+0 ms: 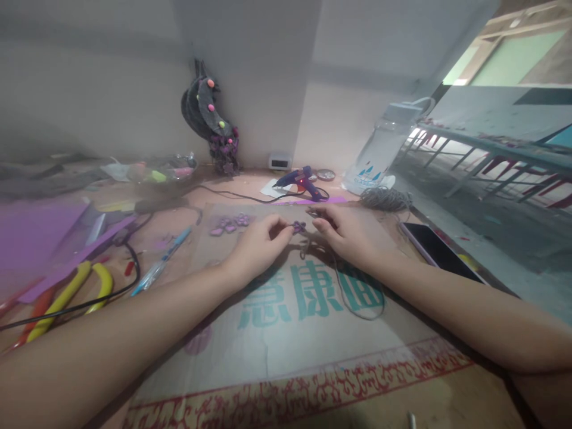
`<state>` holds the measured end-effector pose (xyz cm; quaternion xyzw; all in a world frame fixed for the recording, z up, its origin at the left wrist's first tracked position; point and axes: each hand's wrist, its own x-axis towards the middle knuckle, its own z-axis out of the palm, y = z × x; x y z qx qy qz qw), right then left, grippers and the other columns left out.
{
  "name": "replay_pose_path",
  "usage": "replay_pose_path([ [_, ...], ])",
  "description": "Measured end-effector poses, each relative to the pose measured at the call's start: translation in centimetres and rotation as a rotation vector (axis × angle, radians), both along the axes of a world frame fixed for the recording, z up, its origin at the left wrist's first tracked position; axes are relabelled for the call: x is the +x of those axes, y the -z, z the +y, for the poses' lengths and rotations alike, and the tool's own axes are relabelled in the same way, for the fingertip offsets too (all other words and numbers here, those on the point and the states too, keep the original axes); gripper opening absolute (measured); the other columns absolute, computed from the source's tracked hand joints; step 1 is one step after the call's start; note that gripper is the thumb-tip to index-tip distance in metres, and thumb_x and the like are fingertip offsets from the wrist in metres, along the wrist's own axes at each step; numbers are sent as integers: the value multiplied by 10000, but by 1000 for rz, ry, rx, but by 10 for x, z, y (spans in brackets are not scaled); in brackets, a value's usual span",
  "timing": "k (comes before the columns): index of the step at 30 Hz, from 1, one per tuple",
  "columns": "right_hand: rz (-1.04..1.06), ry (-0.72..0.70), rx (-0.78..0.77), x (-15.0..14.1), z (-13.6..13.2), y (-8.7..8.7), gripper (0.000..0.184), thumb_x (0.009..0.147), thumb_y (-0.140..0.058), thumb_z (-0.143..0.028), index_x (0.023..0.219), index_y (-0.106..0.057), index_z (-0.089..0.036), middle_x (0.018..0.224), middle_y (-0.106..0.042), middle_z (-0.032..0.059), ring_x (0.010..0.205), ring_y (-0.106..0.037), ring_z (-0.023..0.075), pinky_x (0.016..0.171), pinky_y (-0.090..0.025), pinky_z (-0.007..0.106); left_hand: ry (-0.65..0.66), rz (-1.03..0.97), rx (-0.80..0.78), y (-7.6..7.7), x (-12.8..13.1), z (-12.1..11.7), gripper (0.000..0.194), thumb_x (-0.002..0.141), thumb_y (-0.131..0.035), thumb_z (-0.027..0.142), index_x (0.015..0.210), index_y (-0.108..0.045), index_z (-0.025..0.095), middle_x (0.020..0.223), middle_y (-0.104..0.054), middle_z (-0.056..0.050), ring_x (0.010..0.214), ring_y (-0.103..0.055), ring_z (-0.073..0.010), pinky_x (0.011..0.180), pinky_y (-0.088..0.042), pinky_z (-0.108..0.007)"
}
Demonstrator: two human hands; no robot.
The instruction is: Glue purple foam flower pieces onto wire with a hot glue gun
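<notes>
My left hand [263, 237] pinches the edge of a small purple flower [299, 227] between thumb and fingertips, just above the cardboard sheet [290, 339]. To the right of the flower, my right hand [342, 233] has its thumb and fingers bent together. Something small and dark shows at its fingertips, too small to name. A thin grey cord [357, 314] runs out from under this hand and loops over the printed cardboard. More purple flower pieces [230, 223] lie on the sheet, left of my left hand.
Behind my hands stands a blue glue gun [297, 179] with a lit red light. A water bottle [379, 149], a grey cord bundle [386, 198] and a phone [440, 253] are at right. Yellow-handled pliers [67, 298], pens [163, 262] and purple sheets [40, 238] lie at left.
</notes>
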<state>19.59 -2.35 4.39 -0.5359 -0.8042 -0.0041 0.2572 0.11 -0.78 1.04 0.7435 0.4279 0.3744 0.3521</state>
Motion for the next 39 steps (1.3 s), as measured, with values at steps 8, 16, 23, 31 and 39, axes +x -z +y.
replay_pose_path([
  [8,543,-84,-347,-3,8,18,269,865,-553,-411,849,-657,-164,714,-647,9,637,-591,155,588,-466,277,15,-28,19,0,-1,1,219,891,-508,355,900,-623,169,820,-656,-21,675,-555,-138,600,-411,-242],
  [16,517,-141,-335,1,10,25,259,869,-541,-403,796,-627,-169,648,-597,-14,580,-553,128,527,-426,242,53,-9,1,4,-1,1,288,883,-543,419,1021,-628,181,909,-677,-36,719,-595,-146,618,-449,-247],
  [23,427,-168,-325,0,8,27,231,867,-543,-377,831,-643,-171,694,-664,13,622,-615,152,563,-463,244,43,-79,65,2,-1,1,322,892,-538,307,1186,-599,193,906,-652,-32,728,-598,-137,649,-467,-251],
  [31,288,-224,-65,4,10,31,199,895,-528,-318,869,-659,-171,720,-668,28,617,-569,145,567,-422,249,72,-18,79,1,0,1,219,877,-560,301,1013,-684,182,911,-705,-28,794,-625,-164,714,-472,-275],
  [39,426,-319,4,9,10,30,311,967,-394,-465,1060,-524,-199,972,-637,59,873,-615,191,768,-498,330,53,-39,83,-1,-1,0,159,884,-537,220,954,-675,184,923,-713,-18,851,-639,-164,798,-484,-275],
])
